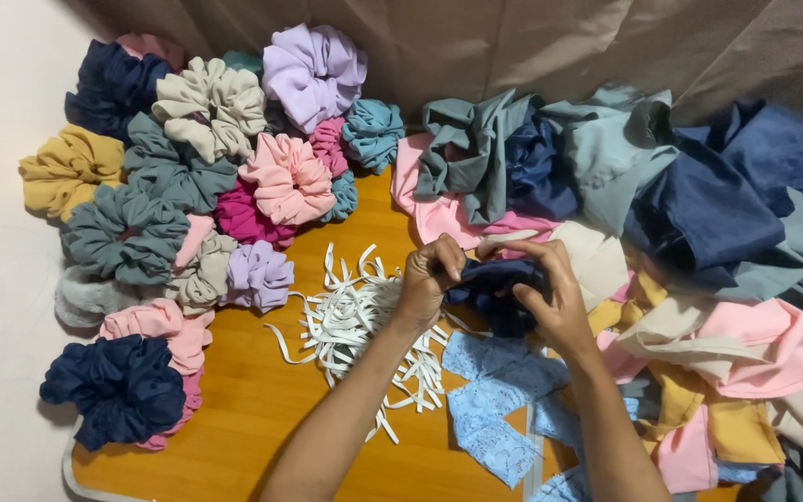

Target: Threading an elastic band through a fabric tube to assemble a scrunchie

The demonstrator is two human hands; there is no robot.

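My left hand [427, 281] and my right hand [550, 293] meet over the middle of a wooden table [253, 409]. Both are closed on a bunched piece of dark navy fabric [497, 290] held between them. My left fingers pinch its left end; my right fingers curl over its top and right side. Just below and left of my left hand lies a loose pile of white elastic strips [350, 325]. Light blue lace fabric pieces [494, 400] lie between my forearms.
Several finished scrunchies [188, 177] in navy, pink, lilac, grey-green, beige and mustard are heaped at the left. A pile of loose fabric pieces [699, 232] in blue, pink, grey and mustard fills the right. A brown cloth [559, 46] hangs behind.
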